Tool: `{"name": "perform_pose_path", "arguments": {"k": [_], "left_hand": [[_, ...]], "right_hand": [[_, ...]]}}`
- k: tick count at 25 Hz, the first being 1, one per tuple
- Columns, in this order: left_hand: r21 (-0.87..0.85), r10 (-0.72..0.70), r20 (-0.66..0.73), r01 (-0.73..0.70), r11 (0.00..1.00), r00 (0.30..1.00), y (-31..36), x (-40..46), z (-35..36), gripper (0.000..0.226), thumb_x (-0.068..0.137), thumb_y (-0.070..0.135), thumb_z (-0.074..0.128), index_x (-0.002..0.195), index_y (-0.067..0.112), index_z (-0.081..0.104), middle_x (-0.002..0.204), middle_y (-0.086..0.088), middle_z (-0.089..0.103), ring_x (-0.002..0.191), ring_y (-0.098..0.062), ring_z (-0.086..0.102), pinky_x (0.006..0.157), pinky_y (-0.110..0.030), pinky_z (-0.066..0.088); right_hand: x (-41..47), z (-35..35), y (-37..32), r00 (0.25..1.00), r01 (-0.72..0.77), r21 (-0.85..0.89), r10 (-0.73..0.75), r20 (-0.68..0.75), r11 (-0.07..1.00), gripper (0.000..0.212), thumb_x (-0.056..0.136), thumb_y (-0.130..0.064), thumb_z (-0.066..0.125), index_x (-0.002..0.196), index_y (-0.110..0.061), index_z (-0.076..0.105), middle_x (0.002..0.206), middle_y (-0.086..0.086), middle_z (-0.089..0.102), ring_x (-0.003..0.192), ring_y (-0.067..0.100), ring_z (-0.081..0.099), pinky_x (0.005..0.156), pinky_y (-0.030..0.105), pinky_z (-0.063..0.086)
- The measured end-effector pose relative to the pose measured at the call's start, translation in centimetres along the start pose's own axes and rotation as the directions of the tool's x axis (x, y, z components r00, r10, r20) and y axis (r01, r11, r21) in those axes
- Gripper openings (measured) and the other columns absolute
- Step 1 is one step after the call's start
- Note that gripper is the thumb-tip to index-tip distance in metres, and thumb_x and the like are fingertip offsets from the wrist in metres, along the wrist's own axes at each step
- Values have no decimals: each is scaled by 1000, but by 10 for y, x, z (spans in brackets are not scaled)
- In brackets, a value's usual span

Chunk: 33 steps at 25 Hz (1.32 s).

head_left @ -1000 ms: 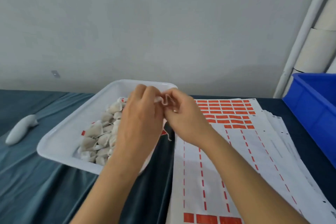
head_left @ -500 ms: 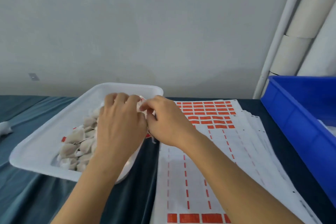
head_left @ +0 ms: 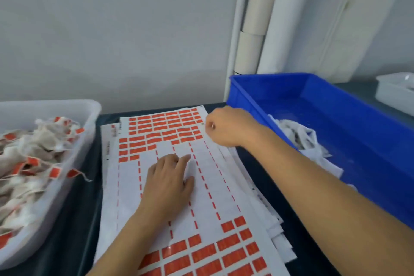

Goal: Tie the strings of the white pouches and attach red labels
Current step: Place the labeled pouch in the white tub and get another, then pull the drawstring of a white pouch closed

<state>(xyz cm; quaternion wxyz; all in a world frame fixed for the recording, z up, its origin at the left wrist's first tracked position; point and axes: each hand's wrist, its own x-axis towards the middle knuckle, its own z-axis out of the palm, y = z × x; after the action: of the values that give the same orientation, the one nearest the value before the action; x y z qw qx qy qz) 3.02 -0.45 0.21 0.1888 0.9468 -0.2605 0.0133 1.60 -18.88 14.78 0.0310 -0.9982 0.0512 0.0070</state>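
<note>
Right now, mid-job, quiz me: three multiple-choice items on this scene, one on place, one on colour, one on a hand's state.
1. Where does the left hand rest?
A. on the label sheet
B. in the white tray
C. in the bin

2. What colour is the bin on the right?
A. green
B. blue
C. grey

3. How is the right hand?
A. flat and open
B. fingers curled, by the bin's near corner
C. out of view

Answers:
1 A, fingers lie flat on the bare backing.
2 B, its walls are plainly blue.
3 B, its knuckles are bent; what it pinches is too small to tell.
</note>
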Motion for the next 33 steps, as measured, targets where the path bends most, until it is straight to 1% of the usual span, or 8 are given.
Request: {"name": "perform_pose_path", "arguments": {"k": [2,5,7,10,14,20,29,33], "left_hand": [[77,74,-26,-72,994,997,-4,2,8,45,102,60,38,144,43,38,153,12,39,140,-15,38,122,-42,28],[85,100,-46,-96,992,994,-8,0,12,43,103,60,36,141,43,41,151,12,41,138,-14,40,121,-42,30],[86,106,-49,-102,991,993,-8,-2,13,43,103,59,36,142,42,42,150,12,42,138,-14,40,121,-42,30],[87,104,-61,-99,991,993,-8,-3,13,43,104,57,38,142,40,43,150,11,43,138,-14,41,121,-41,29],[68,102,-73,-98,993,992,-9,-4,13,42,104,55,39,142,39,46,148,10,46,136,-14,42,120,-41,30],[56,106,-87,-101,993,991,-11,-4,15,41,104,54,40,141,39,48,147,11,46,135,-14,43,120,-41,30],[37,108,-100,-105,994,989,-11,-4,15,43,104,56,38,144,41,45,150,13,43,138,-13,40,122,-40,28],[-79,55,-98,-63,995,994,-10,-3,12,47,100,59,47,145,45,42,154,18,40,140,-10,39,121,-40,30]], "right_hand": [[-4,-10,41,983,-124,4,123,-137,992,22,90,-17,48,83,-26,67,88,-3,68,83,25,62,61,33,46],[-10,-14,105,869,-325,188,371,-328,927,21,90,-12,51,99,-14,70,101,8,70,96,33,63,77,46,57],[-12,-10,141,836,-433,273,497,-234,859,19,93,-18,60,101,-3,69,102,16,70,96,35,66,82,48,58],[-13,8,164,828,-526,294,559,-36,798,41,93,-44,72,75,-9,60,71,8,53,70,23,53,68,42,52],[-8,29,167,791,-549,287,599,-128,785,40,96,-52,65,78,-17,73,78,0,68,73,20,62,57,32,48],[0,23,167,730,-557,284,623,-281,780,30,94,-33,73,69,-20,67,67,0,64,60,17,59,48,25,38],[-4,3,167,756,-414,384,546,-361,826,30,96,-37,71,76,-15,73,74,4,70,68,21,64,53,29,46],[-5,-25,147,757,-272,422,463,-461,865,25,98,-37,67,84,-18,76,80,2,72,79,22,67,73,39,57]]}}
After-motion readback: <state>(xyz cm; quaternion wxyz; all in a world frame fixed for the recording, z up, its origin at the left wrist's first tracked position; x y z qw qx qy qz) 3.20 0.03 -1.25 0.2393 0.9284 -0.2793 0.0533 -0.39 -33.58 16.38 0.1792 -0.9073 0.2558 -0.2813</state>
